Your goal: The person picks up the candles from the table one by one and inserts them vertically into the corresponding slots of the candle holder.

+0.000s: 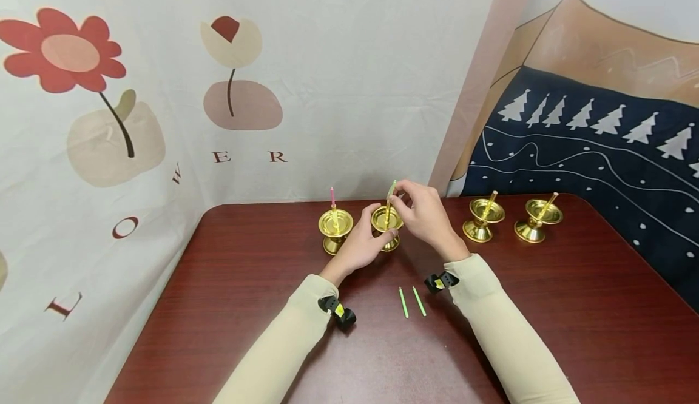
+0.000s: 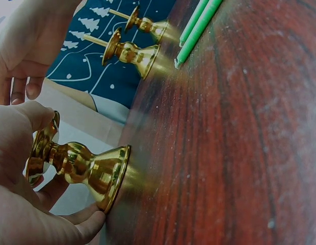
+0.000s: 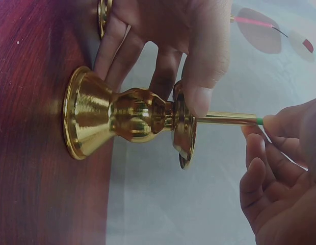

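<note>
Four candlesticks (image 1: 387, 222), head view only; left hand (image 1: 361, 243) grips one, right hand (image 1: 428, 213) pinches candle (image 1: 392, 188).

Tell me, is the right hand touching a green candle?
Touching: the right wrist view shows the right hand pinching the green candle at the tip of the gold tube.

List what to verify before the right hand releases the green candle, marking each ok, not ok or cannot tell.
1. Left hand gripping the candle holder: ok.
2. Holder upright on the table: ok.
3. Right hand pinching the green candle at the tube: ok.
4. Candle seated deep enough to stand alone: cannot tell; fingers hide most of it.
5. Loose green candles lying ready: ok, two.
6. Two right-side holders filled: not ok, no candle shows in either.
</note>
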Demonstrator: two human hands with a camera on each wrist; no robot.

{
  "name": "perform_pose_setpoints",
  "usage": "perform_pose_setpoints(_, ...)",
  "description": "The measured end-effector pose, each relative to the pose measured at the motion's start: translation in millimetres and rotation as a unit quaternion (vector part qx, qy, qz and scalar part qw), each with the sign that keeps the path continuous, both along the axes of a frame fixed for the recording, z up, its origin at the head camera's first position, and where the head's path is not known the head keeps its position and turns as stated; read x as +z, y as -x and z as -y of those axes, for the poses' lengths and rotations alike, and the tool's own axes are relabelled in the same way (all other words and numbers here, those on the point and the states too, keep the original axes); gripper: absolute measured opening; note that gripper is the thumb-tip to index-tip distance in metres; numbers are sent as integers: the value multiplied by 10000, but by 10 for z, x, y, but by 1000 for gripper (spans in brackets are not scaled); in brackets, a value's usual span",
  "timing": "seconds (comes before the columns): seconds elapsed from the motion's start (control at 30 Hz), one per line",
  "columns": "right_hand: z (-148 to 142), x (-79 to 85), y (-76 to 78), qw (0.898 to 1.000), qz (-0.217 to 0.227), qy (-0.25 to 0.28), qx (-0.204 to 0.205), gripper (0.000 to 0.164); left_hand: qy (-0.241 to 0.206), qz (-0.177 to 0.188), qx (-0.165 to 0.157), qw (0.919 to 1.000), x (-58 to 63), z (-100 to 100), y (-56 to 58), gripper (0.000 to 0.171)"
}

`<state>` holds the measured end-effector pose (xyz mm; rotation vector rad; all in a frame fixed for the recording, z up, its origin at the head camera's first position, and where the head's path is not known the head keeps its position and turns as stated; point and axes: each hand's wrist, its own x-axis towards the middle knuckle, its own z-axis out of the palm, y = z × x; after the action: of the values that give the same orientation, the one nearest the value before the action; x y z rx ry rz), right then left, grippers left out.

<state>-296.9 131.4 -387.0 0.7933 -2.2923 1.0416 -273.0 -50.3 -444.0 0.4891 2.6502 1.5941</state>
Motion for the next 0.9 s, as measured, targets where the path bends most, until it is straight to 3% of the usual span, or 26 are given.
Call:
perform_pose_setpoints(0.43,25,2,-25,9996,-121,-255,-70,5,36,44,-24,10000,2,10,-3,81)
perform_pose_setpoints(0.9,27,-10,-26,9996,-221,-153,-16,5,5,-39,-31,10000,20,8,-15,80)
